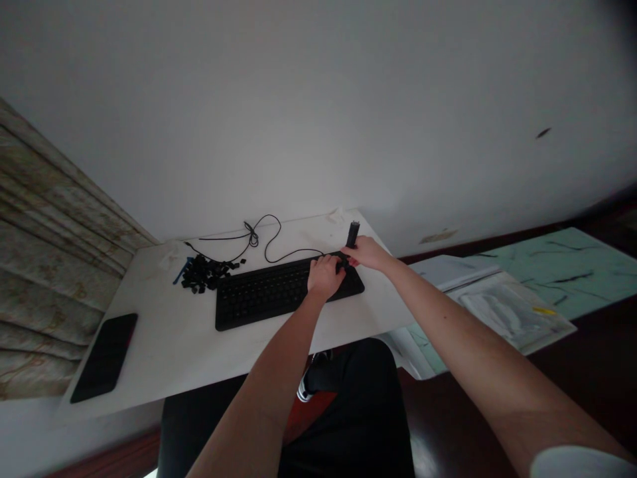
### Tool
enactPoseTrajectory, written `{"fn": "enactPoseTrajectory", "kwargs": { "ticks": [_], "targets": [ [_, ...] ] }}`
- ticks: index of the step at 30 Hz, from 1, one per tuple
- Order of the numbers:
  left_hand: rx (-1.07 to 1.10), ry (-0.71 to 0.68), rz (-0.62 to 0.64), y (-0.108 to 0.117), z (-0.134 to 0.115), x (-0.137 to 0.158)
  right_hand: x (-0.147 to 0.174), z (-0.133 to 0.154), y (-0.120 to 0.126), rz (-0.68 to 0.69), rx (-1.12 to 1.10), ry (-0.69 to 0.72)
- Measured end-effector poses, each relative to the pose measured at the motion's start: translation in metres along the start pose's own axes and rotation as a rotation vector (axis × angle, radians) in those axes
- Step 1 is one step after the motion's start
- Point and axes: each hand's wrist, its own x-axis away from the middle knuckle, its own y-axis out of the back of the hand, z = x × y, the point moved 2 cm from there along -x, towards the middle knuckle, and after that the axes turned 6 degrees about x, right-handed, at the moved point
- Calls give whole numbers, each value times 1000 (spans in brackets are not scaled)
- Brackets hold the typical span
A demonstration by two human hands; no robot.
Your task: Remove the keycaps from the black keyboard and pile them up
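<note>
A black keyboard (259,295) lies at a slight slant on the white table. My left hand (326,275) rests on its right part, fingers bent over the keys; whatever is at the fingertips is hidden. Close beside it, my right hand (365,252) is closed around a short, thick black tool (353,234). The tool's blunt end points upward, and its lower end is hidden by the fingers near the keyboard's upper right corner. A heap of loose black keycaps (202,273) sits off the keyboard's upper left corner.
A black cable (271,255) loops behind the keyboard. A blue thin object (180,271) pokes out of the heap. At the table's (169,352) left lies a black phone (105,357), near a patterned curtain (40,285). Transparent packaging (502,309) lies lower, at the right.
</note>
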Motion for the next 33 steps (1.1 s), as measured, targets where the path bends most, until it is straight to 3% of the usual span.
{"fn": "enactPoseTrajectory", "kwargs": {
  "ticks": [13, 18, 26, 33],
  "targets": [
    [-16, -7, -10, -1, 0, 1, 3, -2, -4, 132, -110, -64],
    [-22, -16, -6, -2, 1, 0, 3, 2, -2, 138, 54, -59],
    [-50, -19, 28, -1, -1, 0, 7, 20, -4, 193, 524, 134],
    [-54, -32, 38, -2, -1, 0, 15, 18, -2, 171, 445, 162]
  ]
}}
